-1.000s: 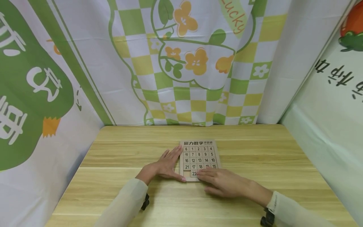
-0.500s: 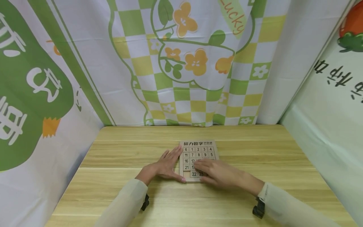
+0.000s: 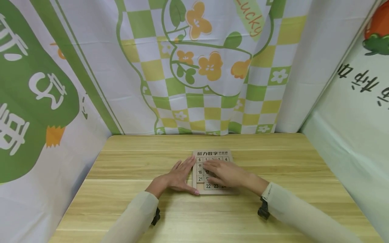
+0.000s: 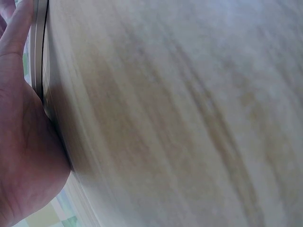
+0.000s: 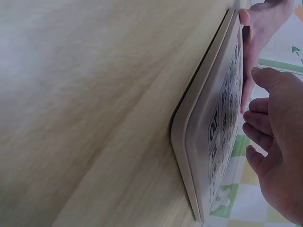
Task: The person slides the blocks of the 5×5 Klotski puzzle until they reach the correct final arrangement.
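A wooden sliding number puzzle [image 3: 200,172] lies flat on the table, its numbered tiles in rows and a bare slot [image 3: 200,186] at the lower left. My left hand [image 3: 179,178] spreads along its left side, fingertips at the upper edge and thumb at the bottom corner; the left wrist view shows the palm [image 4: 28,151] down by the table. Over the tiles is my right hand [image 3: 229,172], fingers extended toward the second row and holding nothing. It covers much of the middle and right columns. In the right wrist view, the tile marked 20 [image 5: 214,126] shows near a corner.
The wooden table [image 3: 139,152] extends around the puzzle on all sides. Behind it hangs a patterned curtain [image 3: 212,111], and printed white cloths [image 3: 343,128] flank both sides. A dark strap device [image 3: 263,209] sits on the right wrist.
My right hand has moved up and left across the board, from the bottom row to the upper rows, uncovering the tiles after 22. The left hand and puzzle stay in place.
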Action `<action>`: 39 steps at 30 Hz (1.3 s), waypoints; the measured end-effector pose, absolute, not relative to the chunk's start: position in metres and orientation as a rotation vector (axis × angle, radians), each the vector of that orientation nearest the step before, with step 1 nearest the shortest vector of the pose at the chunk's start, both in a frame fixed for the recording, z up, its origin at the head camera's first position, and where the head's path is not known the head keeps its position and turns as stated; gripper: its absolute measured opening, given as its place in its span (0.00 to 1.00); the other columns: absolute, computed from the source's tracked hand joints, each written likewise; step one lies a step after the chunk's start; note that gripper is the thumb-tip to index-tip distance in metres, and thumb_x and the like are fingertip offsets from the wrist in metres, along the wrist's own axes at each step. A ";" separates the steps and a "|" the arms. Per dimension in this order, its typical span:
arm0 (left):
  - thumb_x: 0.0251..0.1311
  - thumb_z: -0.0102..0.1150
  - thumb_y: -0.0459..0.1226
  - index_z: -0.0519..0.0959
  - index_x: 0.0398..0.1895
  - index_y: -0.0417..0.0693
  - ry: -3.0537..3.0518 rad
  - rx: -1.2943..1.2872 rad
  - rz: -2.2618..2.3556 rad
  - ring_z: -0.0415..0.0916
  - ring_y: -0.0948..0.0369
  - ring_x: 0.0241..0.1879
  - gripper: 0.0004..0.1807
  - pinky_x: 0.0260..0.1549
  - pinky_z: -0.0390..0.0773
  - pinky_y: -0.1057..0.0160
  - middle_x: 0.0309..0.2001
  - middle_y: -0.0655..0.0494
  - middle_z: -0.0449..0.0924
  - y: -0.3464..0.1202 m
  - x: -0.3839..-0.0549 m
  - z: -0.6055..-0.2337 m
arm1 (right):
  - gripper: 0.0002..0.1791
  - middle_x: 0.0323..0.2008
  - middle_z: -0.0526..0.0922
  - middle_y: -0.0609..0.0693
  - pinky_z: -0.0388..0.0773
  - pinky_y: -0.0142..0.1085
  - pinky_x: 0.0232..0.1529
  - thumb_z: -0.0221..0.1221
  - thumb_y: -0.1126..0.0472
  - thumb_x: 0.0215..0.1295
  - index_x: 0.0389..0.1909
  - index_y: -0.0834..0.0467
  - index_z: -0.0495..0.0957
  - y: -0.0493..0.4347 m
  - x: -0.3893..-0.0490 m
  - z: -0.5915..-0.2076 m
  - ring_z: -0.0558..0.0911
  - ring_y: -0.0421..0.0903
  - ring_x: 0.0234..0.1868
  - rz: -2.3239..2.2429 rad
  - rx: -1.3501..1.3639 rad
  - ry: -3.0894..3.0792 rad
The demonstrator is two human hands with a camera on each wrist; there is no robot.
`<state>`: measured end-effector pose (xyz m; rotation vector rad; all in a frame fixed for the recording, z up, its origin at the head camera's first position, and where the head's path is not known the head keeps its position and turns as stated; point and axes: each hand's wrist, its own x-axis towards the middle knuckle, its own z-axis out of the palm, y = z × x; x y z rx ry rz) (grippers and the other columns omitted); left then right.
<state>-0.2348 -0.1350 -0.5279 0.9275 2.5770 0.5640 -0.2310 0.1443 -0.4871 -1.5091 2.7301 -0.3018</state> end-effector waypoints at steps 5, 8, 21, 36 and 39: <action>0.50 0.61 0.79 0.32 0.87 0.44 2.579 0.925 0.551 0.28 0.50 0.86 0.78 0.82 0.30 0.40 0.87 0.47 0.25 -0.134 -0.234 -0.526 | 0.32 0.74 0.72 0.64 0.69 0.59 0.75 0.57 0.50 0.81 0.75 0.67 0.69 0.138 -0.238 -0.491 0.72 0.64 0.74 -0.329 -1.473 2.727; 0.53 0.66 0.75 0.32 0.87 0.44 2.579 0.894 0.502 0.28 0.51 0.86 0.77 0.83 0.32 0.40 0.87 0.47 0.25 -0.132 -0.232 -0.518 | 0.33 0.75 0.71 0.64 0.69 0.58 0.76 0.57 0.50 0.81 0.76 0.67 0.68 0.135 -0.240 -0.494 0.71 0.64 0.75 -0.341 -1.453 2.728; 0.47 0.63 0.80 0.31 0.87 0.47 2.581 0.909 0.575 0.25 0.53 0.86 0.80 0.82 0.28 0.41 0.87 0.51 0.23 -0.136 -0.239 -0.536 | 0.34 0.77 0.69 0.61 0.67 0.58 0.77 0.55 0.46 0.82 0.77 0.65 0.68 0.130 -0.237 -0.500 0.69 0.62 0.77 -0.287 -1.430 2.762; 0.44 0.61 0.83 0.31 0.87 0.49 2.609 0.914 0.554 0.24 0.56 0.86 0.81 0.82 0.27 0.43 0.87 0.54 0.22 -0.136 -0.242 -0.545 | 0.34 0.76 0.72 0.59 0.66 0.56 0.78 0.54 0.43 0.81 0.76 0.63 0.71 0.133 -0.207 -0.500 0.70 0.60 0.77 -0.229 -1.495 2.757; 0.46 0.62 0.81 0.32 0.88 0.48 2.601 0.923 0.587 0.26 0.53 0.86 0.80 0.82 0.30 0.40 0.87 0.51 0.25 -0.135 -0.238 -0.539 | 0.33 0.76 0.72 0.58 0.66 0.56 0.78 0.54 0.45 0.82 0.75 0.63 0.71 0.133 -0.206 -0.499 0.70 0.60 0.77 -0.249 -1.486 2.752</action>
